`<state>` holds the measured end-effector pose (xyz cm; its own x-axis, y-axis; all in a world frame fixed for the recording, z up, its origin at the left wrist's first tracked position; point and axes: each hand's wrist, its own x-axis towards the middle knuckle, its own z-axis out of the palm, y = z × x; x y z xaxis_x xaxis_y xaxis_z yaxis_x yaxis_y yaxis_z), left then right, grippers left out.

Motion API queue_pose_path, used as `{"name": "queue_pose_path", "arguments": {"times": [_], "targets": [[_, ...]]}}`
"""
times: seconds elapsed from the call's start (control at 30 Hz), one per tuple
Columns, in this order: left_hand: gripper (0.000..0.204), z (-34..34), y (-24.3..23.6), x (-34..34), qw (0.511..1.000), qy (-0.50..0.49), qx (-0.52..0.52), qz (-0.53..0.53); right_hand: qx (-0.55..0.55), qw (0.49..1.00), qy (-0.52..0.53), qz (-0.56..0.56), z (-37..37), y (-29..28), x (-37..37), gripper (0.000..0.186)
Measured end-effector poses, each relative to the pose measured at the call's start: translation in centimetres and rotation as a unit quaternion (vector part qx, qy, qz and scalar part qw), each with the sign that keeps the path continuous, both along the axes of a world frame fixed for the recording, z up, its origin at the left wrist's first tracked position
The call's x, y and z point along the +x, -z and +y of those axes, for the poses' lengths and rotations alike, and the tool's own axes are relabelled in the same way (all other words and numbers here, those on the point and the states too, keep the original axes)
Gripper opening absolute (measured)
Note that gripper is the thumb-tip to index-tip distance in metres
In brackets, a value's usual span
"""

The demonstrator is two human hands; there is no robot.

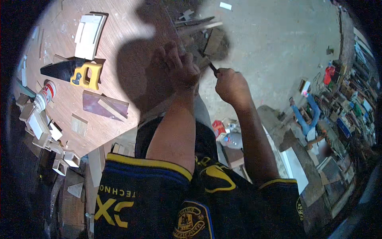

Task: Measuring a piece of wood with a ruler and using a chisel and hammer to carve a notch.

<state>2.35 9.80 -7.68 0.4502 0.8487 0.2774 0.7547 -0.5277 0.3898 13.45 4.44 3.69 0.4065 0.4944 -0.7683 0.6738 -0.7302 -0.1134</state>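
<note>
My left hand (180, 69) is at the edge of the brown wooden table (119, 24), in deep shadow. Its fingers are bent and closed; whatever lies under or between them is hidden. To its right, my right hand (232, 87) is closed round the dark handle of a slim tool (212, 67). The tool's thin end points up and left, past the table edge; its exact kind does not show. Further left on the table lie a handsaw (89, 75) with a yellow handle, a pale wooden piece (88, 38) and a reddish-brown board (105, 106) with a wood strip on it.
A red-and-white tub (45, 95) and small open wooden boxes (61, 159) line the table's left side. Wood offcuts (199, 28) lie on the floor beyond my hands. A plastic bottle (232, 140) stands near my right forearm. Another person (310, 115) sits right, beside piled scrap.
</note>
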Motion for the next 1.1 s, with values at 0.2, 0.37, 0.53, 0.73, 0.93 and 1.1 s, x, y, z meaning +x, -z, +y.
{"name": "queue_pose_path", "arguments": {"times": [0.2,0.37,0.53,0.73,0.93,1.1], "targets": [[0.010,-0.3,0.9,0.5,0.998,-0.011,-0.054,-0.036,0.051,0.993,-0.110,-0.014,-0.4,1.6,1.8,0.021],[0.017,0.2,-0.1,0.9,0.996,0.011,-0.091,-0.018,0.018,0.998,-0.017,-0.059,0.5,4.3,0.9,0.021],[0.015,0.8,-0.1,0.6,0.949,0.031,-0.297,0.106,0.035,0.994,-0.098,-0.021,-0.6,3.1,2.2,0.021],[0.013,-1.6,2.8,-0.6,0.997,-0.005,-0.059,-0.044,0.041,0.995,-0.087,-0.020,-0.5,4.2,1.6,0.019],[0.011,-1.1,1.8,0.4,0.997,0.024,-0.064,-0.030,0.038,0.995,-0.093,-0.025,0.7,3.2,1.5,0.019],[0.013,-1.1,1.9,0.0,0.997,0.011,-0.068,-0.042,0.060,0.981,-0.182,0.005,-0.7,2.8,3.4,0.021]]}}
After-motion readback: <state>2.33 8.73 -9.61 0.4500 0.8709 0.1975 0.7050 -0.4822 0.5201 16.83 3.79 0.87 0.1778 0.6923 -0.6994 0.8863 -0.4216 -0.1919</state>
